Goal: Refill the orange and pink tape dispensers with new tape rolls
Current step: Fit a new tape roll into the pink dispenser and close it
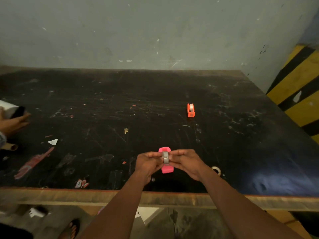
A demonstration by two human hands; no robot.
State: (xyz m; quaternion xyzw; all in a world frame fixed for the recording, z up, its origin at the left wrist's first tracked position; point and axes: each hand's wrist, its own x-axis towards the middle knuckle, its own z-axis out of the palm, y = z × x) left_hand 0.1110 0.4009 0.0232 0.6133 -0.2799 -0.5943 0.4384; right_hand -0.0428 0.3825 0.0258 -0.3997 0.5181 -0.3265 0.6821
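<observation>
The pink tape dispenser (167, 169) lies on the black table near its front edge, partly hidden by my hands. Just above it is a grey tape roll (165, 158), pinched from both sides by my left hand (148, 163) and my right hand (186, 162). The orange tape dispenser (191, 110) stands farther back on the right, apart from my hands, with a pale roll seated in it.
A small empty tape ring (216, 169) lies on the black table (155, 94) right of my right hand. Paper scraps and red sticker bits (34, 161) litter the left side. Another person's hand (13, 121) holds a white roll at the left edge. A yellow-black striped post (300, 94) stands at right.
</observation>
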